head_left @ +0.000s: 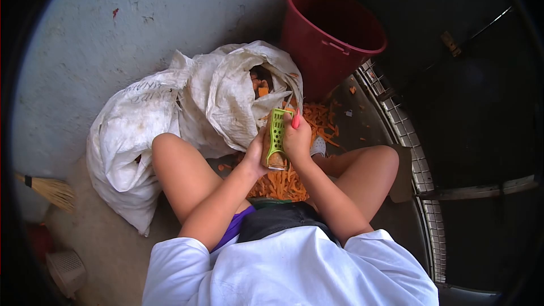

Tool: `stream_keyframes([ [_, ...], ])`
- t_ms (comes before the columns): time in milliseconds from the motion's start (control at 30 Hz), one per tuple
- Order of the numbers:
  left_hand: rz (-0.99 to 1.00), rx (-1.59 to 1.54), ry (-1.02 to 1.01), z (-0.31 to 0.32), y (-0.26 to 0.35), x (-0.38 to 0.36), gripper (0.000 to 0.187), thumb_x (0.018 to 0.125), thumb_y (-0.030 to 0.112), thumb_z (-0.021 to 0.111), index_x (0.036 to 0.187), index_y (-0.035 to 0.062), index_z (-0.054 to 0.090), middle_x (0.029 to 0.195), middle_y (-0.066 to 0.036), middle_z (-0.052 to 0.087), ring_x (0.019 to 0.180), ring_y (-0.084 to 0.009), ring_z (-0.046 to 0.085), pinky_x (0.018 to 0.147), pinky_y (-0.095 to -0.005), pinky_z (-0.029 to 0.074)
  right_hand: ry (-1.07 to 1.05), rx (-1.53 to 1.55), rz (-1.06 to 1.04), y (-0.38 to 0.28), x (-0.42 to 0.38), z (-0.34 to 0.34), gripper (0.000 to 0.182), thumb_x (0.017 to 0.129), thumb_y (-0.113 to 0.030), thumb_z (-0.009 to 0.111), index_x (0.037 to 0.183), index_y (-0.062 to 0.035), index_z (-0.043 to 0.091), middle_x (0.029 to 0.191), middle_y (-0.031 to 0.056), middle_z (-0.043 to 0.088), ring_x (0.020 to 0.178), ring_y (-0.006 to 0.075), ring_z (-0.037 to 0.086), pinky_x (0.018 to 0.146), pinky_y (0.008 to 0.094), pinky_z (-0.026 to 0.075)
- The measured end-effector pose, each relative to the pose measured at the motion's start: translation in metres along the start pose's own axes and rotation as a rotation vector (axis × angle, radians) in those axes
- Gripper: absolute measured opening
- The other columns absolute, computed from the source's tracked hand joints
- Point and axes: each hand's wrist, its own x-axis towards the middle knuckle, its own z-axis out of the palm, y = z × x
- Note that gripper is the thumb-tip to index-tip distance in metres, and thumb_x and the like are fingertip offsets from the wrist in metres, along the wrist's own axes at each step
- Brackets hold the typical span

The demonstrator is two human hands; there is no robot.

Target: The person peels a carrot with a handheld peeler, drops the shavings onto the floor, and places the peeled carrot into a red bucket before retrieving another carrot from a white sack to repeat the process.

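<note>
My left hand is wrapped around the side of a brown, elongated root vegetable, which looks like a sweet potato. A green hand grater with rows of holes lies along the top of it. My right hand grips the grater's right side, and a small red handle-like piece sticks up by its thumb; what it belongs to is hidden. Beneath both hands, orange strips are piled between my legs, with more strips farther out on the floor.
Two white woven sacks stand ahead to the left: one bulging sack, and an open sack showing orange-brown pieces. Behind is a deep red tub. A wire-mesh edge runs along the right. A straw broom and basket sit at left.
</note>
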Motion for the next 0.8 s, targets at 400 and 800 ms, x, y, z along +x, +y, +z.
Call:
stream_keyframes([
  [400,-0.271,0.384,-0.1,-0.001,0.001,-0.014,0.042,0.086,0.044,0.032,0.101,0.0071,0.046,0.08,-0.01,0.053,0.069,-0.0202,0.055,0.059,-0.0357,0.047,0.706,-0.452,-0.026,0.032,0.123,-0.059,0.023,0.083,-0.023,0.045,0.077,-0.0017,0.052,0.065,0.015,0.055,0.061,0.0315,0.053,0.057,0.0389,0.04],
  [800,-0.076,0.127,0.003,-0.014,0.005,0.013,0.036,0.087,0.035,0.033,0.101,0.0056,0.048,0.087,-0.007,0.056,0.071,-0.0154,0.057,0.064,-0.0297,0.049,-0.026,-0.309,-0.13,-0.006,-0.001,0.007,0.01,0.079,-0.011,0.048,0.078,-0.0014,0.05,0.061,0.019,0.051,0.057,0.0342,0.049,0.054,0.0372,0.039],
])
